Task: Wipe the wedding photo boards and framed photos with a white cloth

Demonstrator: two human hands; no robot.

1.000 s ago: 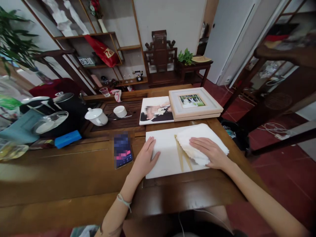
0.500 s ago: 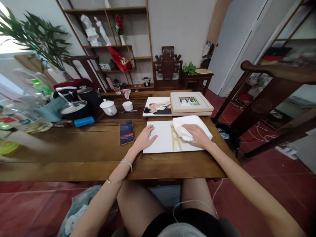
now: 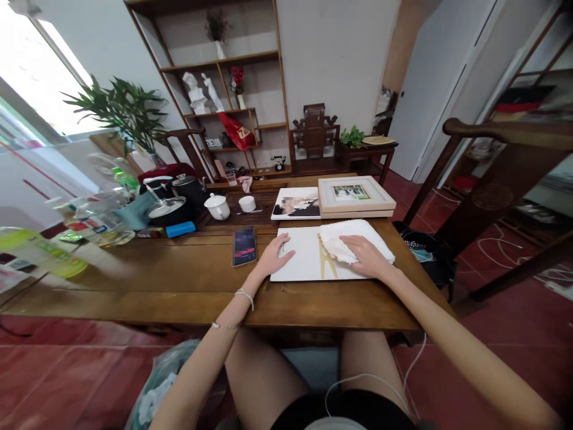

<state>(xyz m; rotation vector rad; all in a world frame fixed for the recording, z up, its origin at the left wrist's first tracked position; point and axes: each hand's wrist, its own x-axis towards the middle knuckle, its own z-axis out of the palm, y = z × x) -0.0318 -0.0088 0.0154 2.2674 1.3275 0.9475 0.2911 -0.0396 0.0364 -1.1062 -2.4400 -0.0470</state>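
A white flat panel [image 3: 301, 263] lies near the table's right end, with a yellowish A-shaped piece [image 3: 328, 266] on its face. My left hand [image 3: 274, 255] rests on the panel's left edge, thumb and fingers apart, holding nothing. A white towel [image 3: 373, 237], bunched at its left side, covers the panel's right part. Over it lies my right hand [image 3: 362, 253], fingers curved onto the cloth and pressing it against the panel. What is under the towel is hidden.
Behind the panel are a photo print [image 3: 295, 204] and stacked light wooden frames [image 3: 357, 196]. A phone [image 3: 244, 246] lies left of my left hand. Further left stand a white lidded cup [image 3: 217, 207], a blue roll [image 3: 181, 230] and bottles. A chair [image 3: 481, 179] stands to the right.
The view has tilted up and turned slightly left, so the scene sits lower and further right. Both hands keep nearly the same places on the panel and the towel.
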